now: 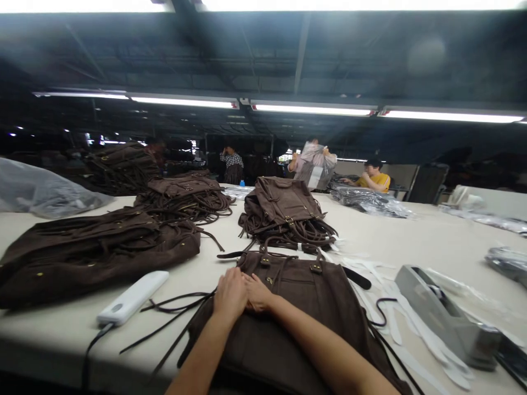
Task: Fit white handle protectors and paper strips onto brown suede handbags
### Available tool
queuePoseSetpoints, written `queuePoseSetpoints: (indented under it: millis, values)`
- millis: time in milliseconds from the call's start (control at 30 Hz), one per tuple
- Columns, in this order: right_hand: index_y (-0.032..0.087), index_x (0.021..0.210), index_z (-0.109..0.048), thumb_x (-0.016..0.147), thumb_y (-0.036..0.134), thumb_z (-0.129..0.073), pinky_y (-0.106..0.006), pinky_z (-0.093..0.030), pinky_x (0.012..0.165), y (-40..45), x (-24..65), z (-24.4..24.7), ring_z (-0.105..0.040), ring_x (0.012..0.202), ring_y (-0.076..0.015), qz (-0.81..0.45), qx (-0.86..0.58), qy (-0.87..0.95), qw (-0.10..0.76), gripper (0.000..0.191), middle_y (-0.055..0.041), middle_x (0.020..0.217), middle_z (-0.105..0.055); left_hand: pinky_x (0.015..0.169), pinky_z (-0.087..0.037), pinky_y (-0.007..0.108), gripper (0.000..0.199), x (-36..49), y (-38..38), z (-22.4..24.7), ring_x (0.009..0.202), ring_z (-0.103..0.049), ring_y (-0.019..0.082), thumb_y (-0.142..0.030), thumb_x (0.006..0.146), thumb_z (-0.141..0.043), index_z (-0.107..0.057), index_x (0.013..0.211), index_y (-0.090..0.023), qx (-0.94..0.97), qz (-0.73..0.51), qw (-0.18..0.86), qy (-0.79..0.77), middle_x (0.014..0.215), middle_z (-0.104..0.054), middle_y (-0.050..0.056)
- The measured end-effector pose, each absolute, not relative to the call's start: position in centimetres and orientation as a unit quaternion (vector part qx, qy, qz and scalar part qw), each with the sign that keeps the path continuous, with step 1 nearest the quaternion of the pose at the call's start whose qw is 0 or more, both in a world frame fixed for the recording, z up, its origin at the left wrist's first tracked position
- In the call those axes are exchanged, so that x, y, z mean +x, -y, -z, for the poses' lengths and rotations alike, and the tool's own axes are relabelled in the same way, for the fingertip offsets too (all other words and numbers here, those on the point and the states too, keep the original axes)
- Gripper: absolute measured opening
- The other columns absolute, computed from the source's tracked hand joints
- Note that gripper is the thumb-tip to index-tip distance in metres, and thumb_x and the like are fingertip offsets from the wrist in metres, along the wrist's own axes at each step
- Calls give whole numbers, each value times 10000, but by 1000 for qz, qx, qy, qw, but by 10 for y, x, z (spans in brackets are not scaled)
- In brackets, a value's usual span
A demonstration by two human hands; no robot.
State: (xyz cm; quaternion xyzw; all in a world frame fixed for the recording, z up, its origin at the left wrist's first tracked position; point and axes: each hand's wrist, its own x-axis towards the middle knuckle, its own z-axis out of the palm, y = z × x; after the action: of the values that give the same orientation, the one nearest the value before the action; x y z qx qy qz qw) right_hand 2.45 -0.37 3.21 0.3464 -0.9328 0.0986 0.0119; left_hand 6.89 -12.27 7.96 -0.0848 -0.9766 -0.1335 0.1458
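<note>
A dark brown handbag (288, 307) lies flat on the table before me, its two handles pointing away from me and its buckled tabs showing brass fittings. My left hand (229, 292) is closed on the bag's upper left edge. Right beside it, touching it, my right hand (257, 294) is closed on the same part of the bag. The fingertips and the exact bit they pinch are hidden. Thin dark cords (177, 310) trail out to the left of the bag, and a dark strap end (357, 277) sticks out at its upper right.
More brown bags (284, 203) are piled beyond, with another large bag (102, 252) at left. A white corded device (134, 297) lies near the front. At right are a grey tape dispenser (448, 318) and white strips (428, 334). Co-workers (376, 178) stand behind the table.
</note>
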Motion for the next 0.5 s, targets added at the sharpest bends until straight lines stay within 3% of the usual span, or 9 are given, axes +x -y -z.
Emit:
queuePoseSetpoints:
  millis: [133, 267, 400, 500]
  values:
    - [264, 1552, -211, 1013, 418, -393, -486, -274, 1164, -6, 28, -54, -234, 1469, -245, -128, 358, 924, -40, 589, -53, 1609, -209, 1072, -375, 528, 527, 74, 144, -50, 1334, -453, 363, -237, 943, -324, -456, 1396, -4, -46, 86, 122, 988, 1419, -501, 240]
    - [92, 1443, -431, 991, 321, -475, -348, -364, 1120, -26, 31, -86, -391, 1397, -228, -128, 294, 944, -76, 508, -158, 1504, -419, 1132, -272, 548, 569, 80, 144, -41, 1440, -275, 378, -252, 955, -270, -350, 1474, -30, -73, 49, 128, 988, 1551, -321, 206]
    - [37, 1275, -577, 927, 324, -571, -511, -422, 1050, -69, 53, -119, -480, 1310, -356, -102, 172, 977, -68, 451, -239, 1429, -482, 1172, -192, 525, 564, 75, 144, -36, 1458, -232, 365, -237, 951, -224, -424, 1441, -40, -176, -11, 181, 968, 1572, -304, 154]
    - [49, 1342, -514, 928, 297, -564, -604, -257, 1129, -110, 99, -133, -322, 1413, -366, -74, 88, 993, -26, 485, -231, 1517, -363, 1173, -201, 514, 592, 66, 148, -27, 1434, -281, 369, -259, 945, -207, -458, 1392, 39, -227, -21, 205, 952, 1521, -383, 202]
